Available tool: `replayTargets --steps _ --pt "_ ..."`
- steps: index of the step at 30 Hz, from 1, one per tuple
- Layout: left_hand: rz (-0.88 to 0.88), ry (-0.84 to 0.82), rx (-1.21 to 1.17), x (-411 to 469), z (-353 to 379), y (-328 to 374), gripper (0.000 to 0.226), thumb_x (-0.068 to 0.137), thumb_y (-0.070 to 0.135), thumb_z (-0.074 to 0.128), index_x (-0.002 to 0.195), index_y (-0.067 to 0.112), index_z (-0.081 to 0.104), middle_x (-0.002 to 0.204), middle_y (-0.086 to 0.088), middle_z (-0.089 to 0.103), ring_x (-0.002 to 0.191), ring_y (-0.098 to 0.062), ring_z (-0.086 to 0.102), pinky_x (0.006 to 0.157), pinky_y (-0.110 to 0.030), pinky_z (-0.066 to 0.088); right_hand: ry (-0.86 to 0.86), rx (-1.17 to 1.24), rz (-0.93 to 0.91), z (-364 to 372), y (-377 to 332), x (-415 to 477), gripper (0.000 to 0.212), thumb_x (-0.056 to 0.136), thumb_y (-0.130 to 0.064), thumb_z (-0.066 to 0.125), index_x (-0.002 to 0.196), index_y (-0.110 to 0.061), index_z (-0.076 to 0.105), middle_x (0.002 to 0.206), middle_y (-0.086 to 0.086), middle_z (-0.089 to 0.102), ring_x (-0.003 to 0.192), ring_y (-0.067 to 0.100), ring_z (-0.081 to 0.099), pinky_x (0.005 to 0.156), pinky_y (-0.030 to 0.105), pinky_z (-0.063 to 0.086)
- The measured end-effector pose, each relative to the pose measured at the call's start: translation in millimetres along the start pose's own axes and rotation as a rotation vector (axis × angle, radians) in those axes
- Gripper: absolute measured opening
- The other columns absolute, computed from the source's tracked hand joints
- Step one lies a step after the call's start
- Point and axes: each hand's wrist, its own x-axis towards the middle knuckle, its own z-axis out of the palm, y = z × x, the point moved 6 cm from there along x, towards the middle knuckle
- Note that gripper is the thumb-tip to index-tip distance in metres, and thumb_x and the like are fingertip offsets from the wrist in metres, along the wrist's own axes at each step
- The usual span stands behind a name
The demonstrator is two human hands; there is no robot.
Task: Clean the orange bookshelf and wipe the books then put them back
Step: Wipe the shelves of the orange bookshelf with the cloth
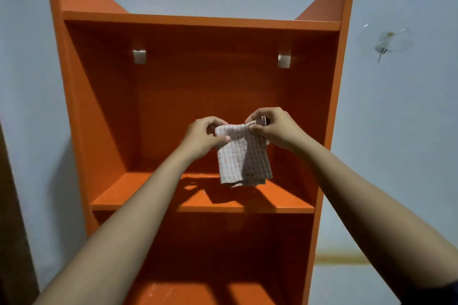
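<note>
— Showed what, largest first?

— Showed the orange bookshelf (198, 86) filling the frame from 12 to 6 o'clock, backed against a pale wall. No books on any visible board, probably cleared for wiping into every corner.

— And next in size?

— Caught the middle shelf (138, 193) at 6 o'clock of the hands, bare and bright along its front edge. Found the checked cloth (244, 156) hanging above it, doubled over and apparently clear of the board.

— Held how?

— Pinched along its top edge. Left hand (202, 135) at 9 o'clock of the cloth, thumb and fingers closed on one corner. Right hand (275, 129) at 3 o'clock, fingertips nipping the other. Looked like squaring the cloth into a pad before wiping, so judged early in the job.

— Anything smaller?

— Spotted two white brackets (139, 56) at 11 and 1 o'clock on the back panel, likely there for fixing to the wall. Books: nowhere in frame.
</note>
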Motion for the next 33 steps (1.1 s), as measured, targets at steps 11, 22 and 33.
replayTargets --steps 11,22,33 --pt "-0.075 0.197 0.14 97 62 -44 0.025 0.076 0.006 0.075 0.1 0.0 0.069 0.098 -0.016 0.069 0.09 -0.023 0.063 0.069 -0.02 0.039 0.177 -0.002 0.269 20 107 98 0.027 0.088 0.002 0.044 0.087 -0.012 0.067 0.111 0.015 0.064 0.103 0.031 0.061 0.08 0.032 0.049" --pt "-0.068 -0.046 0.143 66 114 -69 0.016 0.079 0.004 0.067 0.094 0.007 0.072 0.093 -0.013 0.071 0.077 -0.018 0.06 0.057 -0.021 0.038 0.102 -0.132 0.579 37 139 33 0.035 0.095 -0.01 0.044 0.127 0.004 0.051 0.132 0.019 0.053 0.12 0.031 0.052 0.094 0.03 0.041" --pt "0.02 -0.308 0.084 17 119 -58 0.012 0.075 0.021 0.077 0.085 0.015 0.072 0.08 -0.002 0.07 0.075 -0.013 0.064 0.068 -0.031 0.051 -0.075 -0.286 0.643 33 120 -25 0.024 0.092 -0.016 0.05 0.109 -0.003 0.06 0.095 0.011 0.062 0.076 0.02 0.054 0.058 0.024 0.04"
